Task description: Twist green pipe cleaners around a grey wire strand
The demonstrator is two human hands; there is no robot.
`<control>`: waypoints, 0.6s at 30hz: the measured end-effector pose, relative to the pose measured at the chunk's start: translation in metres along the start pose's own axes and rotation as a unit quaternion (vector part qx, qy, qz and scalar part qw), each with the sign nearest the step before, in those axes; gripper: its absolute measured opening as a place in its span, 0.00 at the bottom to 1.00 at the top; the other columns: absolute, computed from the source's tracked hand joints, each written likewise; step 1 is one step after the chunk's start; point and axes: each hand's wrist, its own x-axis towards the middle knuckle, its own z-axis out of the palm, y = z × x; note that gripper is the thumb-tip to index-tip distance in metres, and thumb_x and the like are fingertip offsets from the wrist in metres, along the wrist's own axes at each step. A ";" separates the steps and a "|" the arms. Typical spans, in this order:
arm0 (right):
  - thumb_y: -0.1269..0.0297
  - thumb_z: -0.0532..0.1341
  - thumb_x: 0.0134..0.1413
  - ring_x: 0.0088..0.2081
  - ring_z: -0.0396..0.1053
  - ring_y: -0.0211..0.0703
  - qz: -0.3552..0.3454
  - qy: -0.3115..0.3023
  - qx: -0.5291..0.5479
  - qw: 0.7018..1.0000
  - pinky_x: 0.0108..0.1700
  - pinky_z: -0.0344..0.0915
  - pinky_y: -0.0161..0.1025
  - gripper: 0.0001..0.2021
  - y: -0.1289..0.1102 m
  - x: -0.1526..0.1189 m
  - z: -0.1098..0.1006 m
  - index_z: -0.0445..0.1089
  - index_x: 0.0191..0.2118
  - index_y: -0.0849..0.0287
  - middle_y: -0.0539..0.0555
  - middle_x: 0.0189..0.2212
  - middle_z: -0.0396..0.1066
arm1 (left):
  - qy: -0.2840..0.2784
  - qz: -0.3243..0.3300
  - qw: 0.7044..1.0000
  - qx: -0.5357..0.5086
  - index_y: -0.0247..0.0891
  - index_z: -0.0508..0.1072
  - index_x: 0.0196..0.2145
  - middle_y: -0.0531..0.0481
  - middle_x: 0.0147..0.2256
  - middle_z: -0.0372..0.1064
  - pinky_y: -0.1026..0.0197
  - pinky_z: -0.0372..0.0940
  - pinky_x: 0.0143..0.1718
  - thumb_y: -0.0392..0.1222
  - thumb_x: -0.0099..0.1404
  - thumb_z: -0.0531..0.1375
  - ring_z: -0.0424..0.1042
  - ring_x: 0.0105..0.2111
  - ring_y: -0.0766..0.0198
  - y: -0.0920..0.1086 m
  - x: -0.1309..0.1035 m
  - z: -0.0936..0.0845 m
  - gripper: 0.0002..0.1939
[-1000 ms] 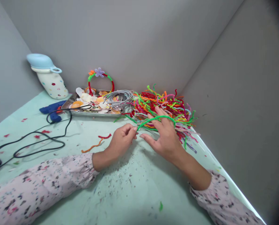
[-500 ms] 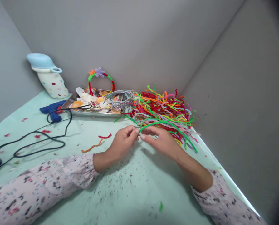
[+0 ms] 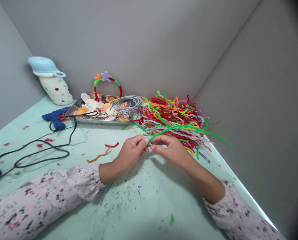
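A long green pipe cleaner (image 3: 186,127) rises from between my hands and stretches out to the right, over the pile. Its near end is pinched by the thumb and fingers of my left hand (image 3: 133,150). Close against it, my right hand (image 3: 172,152) has its thumb and fingers curled together beside the same end. What lies between the right fingertips is too small to make out; a thin pale bit shows by the thumb. Just behind the hands spreads a heap of many-coloured pipe cleaners (image 3: 174,110).
A metal tray (image 3: 104,122) holds shells (image 3: 94,104), a coil of grey wire (image 3: 127,104) and an upright pipe-cleaner hoop (image 3: 120,90) with flowers. To the left are a blue glue gun (image 3: 55,115), its black cord (image 3: 69,140) and a bottle (image 3: 55,86). Orange and red scraps (image 3: 99,156) lie nearby.
The free end of the green pipe cleaner has swung up and out to the right, past the table's edge. Both hands stay almost where they were.
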 end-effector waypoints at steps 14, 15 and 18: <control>0.69 0.59 0.51 0.35 0.71 0.40 -0.065 0.043 -0.076 0.994 0.39 0.64 0.35 0.08 0.000 -0.006 0.001 0.74 0.37 0.55 0.49 0.34 0.75 | -0.002 -0.037 0.999 -0.027 0.36 0.66 0.22 0.55 0.19 0.61 0.65 0.53 0.21 0.51 0.64 0.53 0.58 0.18 0.70 0.001 0.000 0.001 0.18; 0.70 0.59 0.51 0.35 0.71 0.40 -0.081 0.042 -0.074 0.993 0.39 0.64 0.35 0.09 0.001 -0.006 0.001 0.74 0.37 0.55 0.49 0.33 0.75 | -0.001 -0.037 0.999 -0.028 0.36 0.66 0.23 0.54 0.19 0.61 0.65 0.53 0.21 0.51 0.64 0.52 0.58 0.18 0.70 0.001 0.000 0.001 0.18; 0.71 0.60 0.50 0.36 0.70 0.40 -0.111 0.055 -0.087 0.988 0.40 0.63 0.35 0.09 0.004 -0.006 0.002 0.74 0.37 0.56 0.49 0.33 0.74 | 0.003 -0.038 0.999 -0.024 0.36 0.66 0.22 0.53 0.20 0.63 0.65 0.53 0.21 0.51 0.64 0.52 0.58 0.18 0.70 0.000 0.000 0.001 0.19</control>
